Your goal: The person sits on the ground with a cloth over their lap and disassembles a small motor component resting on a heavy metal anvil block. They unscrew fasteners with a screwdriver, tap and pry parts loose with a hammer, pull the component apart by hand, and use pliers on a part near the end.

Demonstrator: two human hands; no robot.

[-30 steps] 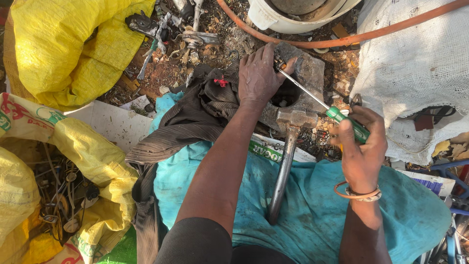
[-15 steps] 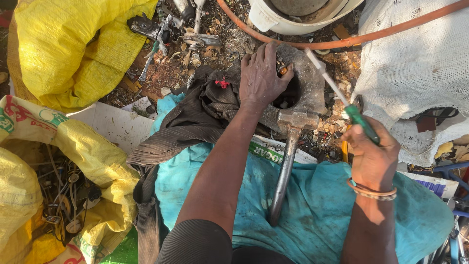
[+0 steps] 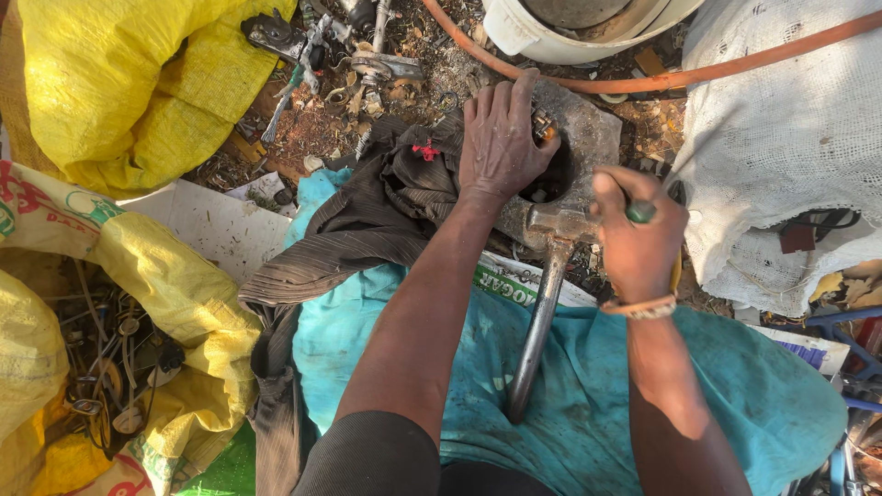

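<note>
My left hand [image 3: 501,138] presses a small metal scrap piece [image 3: 542,124] against a grey stone block [image 3: 588,138], fingers curled over it. My right hand [image 3: 638,234] is closed around a green-handled screwdriver [image 3: 640,212]; only the handle's butt shows above the fist, its shaft is hidden. A metal hammer [image 3: 542,303] lies between my arms, its head against the block and its handle pointing toward me over a teal cloth [image 3: 588,404].
Yellow sacks [image 3: 101,92] lie at the left, one open on metal scrap [image 3: 101,367]. A dark striped cloth [image 3: 358,230] lies beside the block. An orange hose [image 3: 661,78], a white tub [image 3: 570,32] and a white mesh sack [image 3: 781,147] sit at the right.
My right hand has swung the screwdriver from lying slanted with its tip at the block to standing upright near the hammer head. The left hand has stayed on the scrap piece.
</note>
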